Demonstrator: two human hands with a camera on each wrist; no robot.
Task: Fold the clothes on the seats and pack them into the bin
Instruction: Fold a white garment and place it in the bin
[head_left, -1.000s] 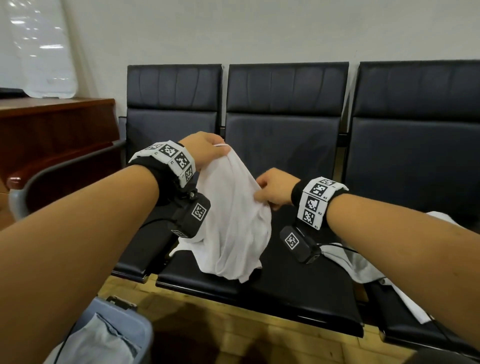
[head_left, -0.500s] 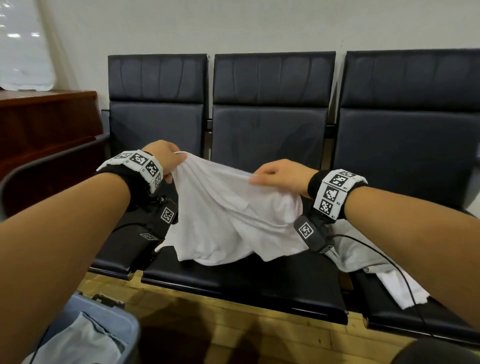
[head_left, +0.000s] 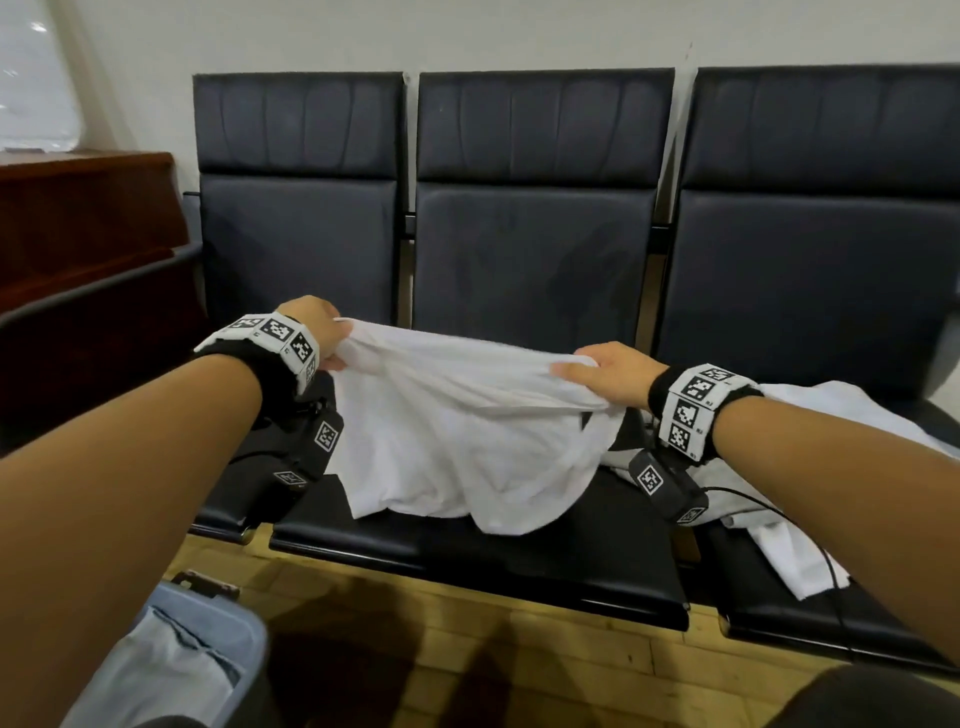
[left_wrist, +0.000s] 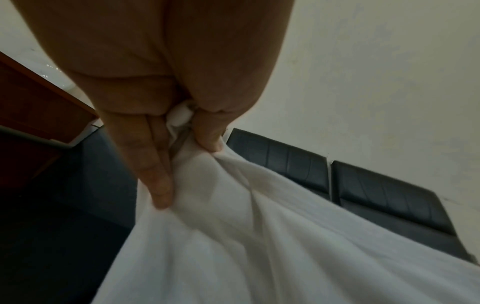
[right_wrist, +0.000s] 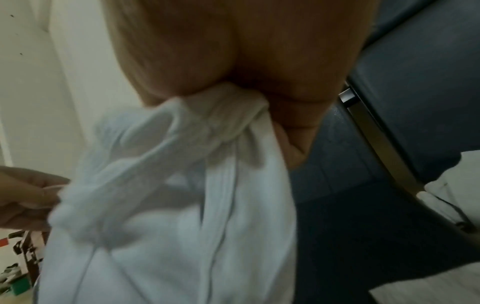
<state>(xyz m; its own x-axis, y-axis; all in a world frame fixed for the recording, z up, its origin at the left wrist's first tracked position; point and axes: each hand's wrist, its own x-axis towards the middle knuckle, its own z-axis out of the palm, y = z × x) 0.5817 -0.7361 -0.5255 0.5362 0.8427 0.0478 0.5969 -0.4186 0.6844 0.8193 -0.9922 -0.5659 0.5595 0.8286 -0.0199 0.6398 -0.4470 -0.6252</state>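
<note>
A white garment hangs stretched between both hands above the middle black seat, its lower folds resting on the cushion. My left hand grips its left end, fingers and thumb pinching bunched cloth. My right hand grips the right end, the fabric gathered under the palm. The grey-blue bin stands on the floor at the lower left with a pale folded garment inside.
Another white garment lies on the right seat, under my right forearm. Three black seats stand in a row against a white wall. A dark wooden counter is at the left. Wooden floor runs under the seats.
Both hands have moved apart and spread the white garment out wide; one second ago it hung bunched from my raised left hand. The view has shifted left and down.
</note>
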